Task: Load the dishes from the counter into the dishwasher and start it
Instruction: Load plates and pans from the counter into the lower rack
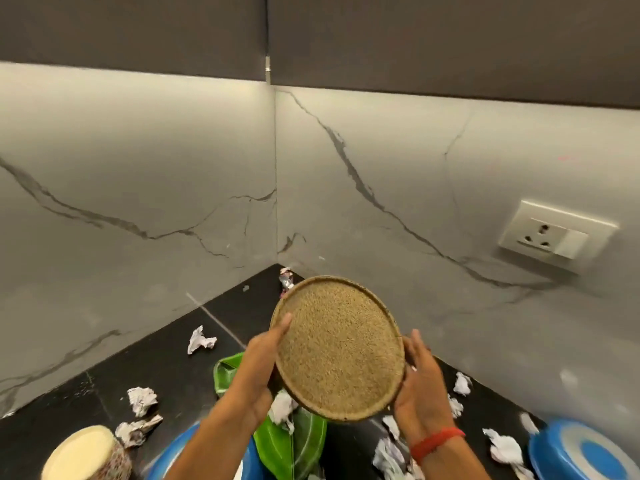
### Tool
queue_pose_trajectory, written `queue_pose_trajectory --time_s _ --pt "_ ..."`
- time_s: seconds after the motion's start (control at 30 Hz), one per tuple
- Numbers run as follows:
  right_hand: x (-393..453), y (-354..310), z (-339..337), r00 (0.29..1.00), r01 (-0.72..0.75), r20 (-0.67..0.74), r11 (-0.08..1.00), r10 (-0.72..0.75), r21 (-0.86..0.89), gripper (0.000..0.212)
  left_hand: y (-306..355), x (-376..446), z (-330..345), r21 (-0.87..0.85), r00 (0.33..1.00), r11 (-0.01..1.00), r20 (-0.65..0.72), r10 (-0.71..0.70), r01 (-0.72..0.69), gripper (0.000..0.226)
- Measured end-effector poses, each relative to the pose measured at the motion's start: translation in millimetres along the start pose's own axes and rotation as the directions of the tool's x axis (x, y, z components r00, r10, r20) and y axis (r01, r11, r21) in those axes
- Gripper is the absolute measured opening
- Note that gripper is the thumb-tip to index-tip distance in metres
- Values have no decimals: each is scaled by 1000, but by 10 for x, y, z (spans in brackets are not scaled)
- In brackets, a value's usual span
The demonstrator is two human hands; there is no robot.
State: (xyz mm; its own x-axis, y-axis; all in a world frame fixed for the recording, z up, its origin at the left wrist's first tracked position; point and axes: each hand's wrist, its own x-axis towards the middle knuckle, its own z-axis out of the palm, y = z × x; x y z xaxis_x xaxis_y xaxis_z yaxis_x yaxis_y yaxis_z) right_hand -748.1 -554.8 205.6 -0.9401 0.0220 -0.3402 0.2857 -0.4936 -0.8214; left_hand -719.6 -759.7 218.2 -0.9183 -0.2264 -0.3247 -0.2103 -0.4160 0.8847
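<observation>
Head view: the left hand and right hand are apart, each gripping an opposite edge of a round brown plate held tilted above the black counter; a red band circles the right wrist; below the hands lie a green leaf and crumpled papers; a blue plate sits right of the right hand; a patterned bowl sits left of the left arm; beyond the hands, marble wall and, to the right, a socket.
</observation>
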Motion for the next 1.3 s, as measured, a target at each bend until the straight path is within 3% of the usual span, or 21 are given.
queue_pose_trajectory --time_s 0.1,0.37,0.53,0.7,1.0,1.23,1.3 --pt "-529 -199 -454 1000 -14 -23 982 18 191 34 -328 -418 185 8 998 999 28 -51 51 43" --pt "-1599 -400 -1393 988 155 -84 917 -133 368 23 -804 -1343 751 12 972 997 219 -81 80 62" --pt "-2240 -514 -2012 964 253 -183 887 -194 388 22 -985 -1840 1202 35 935 998 348 -64 55 65" --pt "-2791 -603 -2554 892 409 -319 871 -319 273 32 -1189 -2222 1786 57 877 992 465 -124 111 62" --pt "-3738 -683 -3338 658 601 -627 792 -417 104 39 -1737 -2880 2810 236 649 950 693 -313 205 50" --pt "-4319 -572 -3640 424 695 -814 718 -396 12 35 -2245 -3267 3295 362 421 894 790 -445 265 45" --pt "-4488 -483 -3691 345 709 -862 705 -371 -20 32 -2406 -3389 3348 408 330 870 810 -485 278 36"
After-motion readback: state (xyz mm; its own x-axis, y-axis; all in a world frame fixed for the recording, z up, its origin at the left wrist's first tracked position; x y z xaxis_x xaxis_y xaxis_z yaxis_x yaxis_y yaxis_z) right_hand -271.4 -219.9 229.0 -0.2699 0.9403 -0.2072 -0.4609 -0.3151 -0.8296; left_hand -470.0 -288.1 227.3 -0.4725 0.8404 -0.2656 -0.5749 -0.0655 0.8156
